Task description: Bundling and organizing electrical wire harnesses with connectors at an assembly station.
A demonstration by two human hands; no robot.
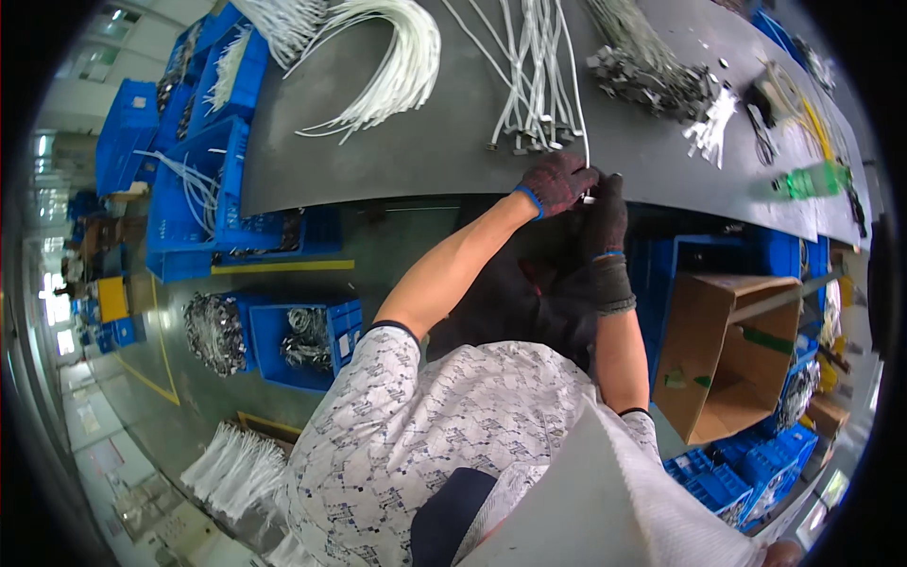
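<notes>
At the table's near edge, my two gloved hands meet around the end of one white cable. My left hand, in a dark glove with reddish patches, has its fingers pinched on the cable. My right hand, in a dark glove with a grey cuff, is closed at the cable's end, where a small white piece shows between the fingers. Just beyond my left hand lie several loose white cables with dark connectors at their near ends.
A curved bundle of white cables lies left on the grey table. Right are grey cables with dark connectors, white connectors and a green bottle. Blue bins stand left; a cardboard box stands right.
</notes>
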